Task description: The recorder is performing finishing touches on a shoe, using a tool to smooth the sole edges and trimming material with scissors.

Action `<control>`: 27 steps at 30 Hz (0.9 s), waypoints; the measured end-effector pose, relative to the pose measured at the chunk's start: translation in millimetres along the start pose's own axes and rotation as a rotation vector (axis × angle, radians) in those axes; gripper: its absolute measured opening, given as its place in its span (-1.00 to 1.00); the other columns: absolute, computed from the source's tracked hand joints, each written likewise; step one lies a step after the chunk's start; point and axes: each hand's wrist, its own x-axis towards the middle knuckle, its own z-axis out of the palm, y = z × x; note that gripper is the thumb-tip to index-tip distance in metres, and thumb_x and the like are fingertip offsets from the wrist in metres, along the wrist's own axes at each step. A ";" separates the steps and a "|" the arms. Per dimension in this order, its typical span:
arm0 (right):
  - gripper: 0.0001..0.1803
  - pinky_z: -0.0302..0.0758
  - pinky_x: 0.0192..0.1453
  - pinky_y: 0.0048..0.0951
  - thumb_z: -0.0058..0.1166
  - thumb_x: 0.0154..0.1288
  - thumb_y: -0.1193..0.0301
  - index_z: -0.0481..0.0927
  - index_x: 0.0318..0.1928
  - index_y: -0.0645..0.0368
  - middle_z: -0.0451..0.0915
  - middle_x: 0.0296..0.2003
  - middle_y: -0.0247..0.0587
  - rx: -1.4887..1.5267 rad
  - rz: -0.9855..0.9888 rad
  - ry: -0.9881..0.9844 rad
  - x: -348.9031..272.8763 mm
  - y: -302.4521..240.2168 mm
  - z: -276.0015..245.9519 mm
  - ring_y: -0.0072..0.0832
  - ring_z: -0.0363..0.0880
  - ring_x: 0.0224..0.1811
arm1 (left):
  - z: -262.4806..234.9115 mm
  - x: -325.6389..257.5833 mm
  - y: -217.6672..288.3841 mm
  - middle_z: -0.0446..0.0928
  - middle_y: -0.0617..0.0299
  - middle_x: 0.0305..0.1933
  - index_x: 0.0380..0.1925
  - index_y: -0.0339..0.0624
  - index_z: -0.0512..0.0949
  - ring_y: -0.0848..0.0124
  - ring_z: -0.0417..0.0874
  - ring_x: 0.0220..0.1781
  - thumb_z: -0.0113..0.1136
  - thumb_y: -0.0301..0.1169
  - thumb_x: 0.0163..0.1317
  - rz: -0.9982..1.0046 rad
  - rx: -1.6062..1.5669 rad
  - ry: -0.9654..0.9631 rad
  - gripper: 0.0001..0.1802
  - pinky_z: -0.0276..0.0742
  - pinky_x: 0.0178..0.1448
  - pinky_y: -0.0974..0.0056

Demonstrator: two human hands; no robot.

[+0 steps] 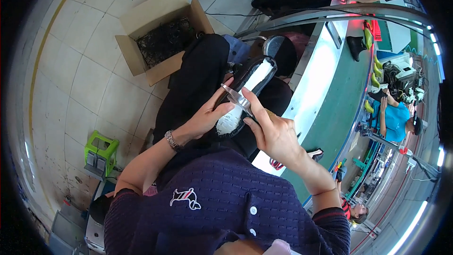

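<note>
A black shoe (257,76) lies sole side up over my lap, its white underside showing from toe to heel. My left hand (204,119) grips the shoe's left side, with the thumb on the white underside. Closed in my right hand (278,137) is a hand tool with a shiny metal head (234,97); a bit of brownish handle shows by the fingers. The metal head crosses the middle of the shoe, close to my left fingers. Its exact kind I cannot make out.
On the floor at the upper left stands an open cardboard box (181,63) with dark scraps. A green stool (101,152) is at the left. To my right runs a green conveyor belt (330,123) with a white edge; a co-worker in blue (395,118) sits beyond it.
</note>
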 end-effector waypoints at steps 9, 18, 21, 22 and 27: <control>-0.18 0.42 -0.66 -0.38 0.08 0.27 0.41 0.01 0.47 -0.24 0.46 -0.62 -0.22 -0.003 -0.157 0.023 -16.7 -16.1 6.4 -0.44 0.49 -0.72 | -15.3 2.6 0.3 -0.37 0.11 0.57 0.48 0.01 -0.36 0.33 -0.21 0.57 0.57 -0.36 -0.16 0.196 0.196 -0.206 0.40 -0.14 0.54 0.20; -0.16 0.45 -0.69 -0.39 -0.03 0.25 0.49 -0.03 0.47 -0.34 0.47 -0.61 -0.14 -0.034 -0.158 0.037 -16.3 -9.2 10.1 -0.39 0.51 -0.72 | -11.0 3.9 8.4 -0.35 0.14 0.57 0.47 0.03 -0.43 0.35 -0.19 0.56 0.57 -0.45 -0.22 0.057 0.141 -0.238 0.47 -0.13 0.54 0.20; -0.21 0.43 -0.69 -0.42 0.01 0.28 0.39 0.02 0.47 -0.29 0.46 -0.64 -0.19 -0.123 0.014 -0.059 -10.0 13.2 23.9 -0.45 0.48 -0.75 | -2.0 3.0 20.9 -0.23 0.17 0.56 0.47 0.11 -0.44 0.36 -0.05 0.52 0.57 -0.48 -0.22 -0.098 0.031 -0.230 0.48 -0.03 0.51 0.21; -0.21 0.43 -0.69 -0.42 0.01 0.28 0.39 0.02 0.47 -0.29 0.46 -0.64 -0.19 -0.119 0.013 -0.048 -7.3 12.2 16.3 -0.45 0.48 -0.75 | -0.9 2.7 24.0 -0.17 0.19 0.54 0.47 0.14 -0.44 0.37 0.02 0.49 0.56 -0.50 -0.22 -0.168 -0.033 -0.215 0.48 0.03 0.49 0.22; -0.24 0.46 -0.71 -0.44 -0.10 0.35 0.43 -0.09 0.48 -0.25 0.53 -0.61 -0.16 0.076 -0.031 0.077 -3.3 17.1 -7.2 -0.44 0.54 -0.72 | -15.7 18.9 24.6 0.09 0.22 0.44 0.49 -0.01 -0.24 0.39 0.16 0.41 0.48 -0.52 -0.09 -0.305 -0.031 -0.191 0.27 0.12 0.43 0.26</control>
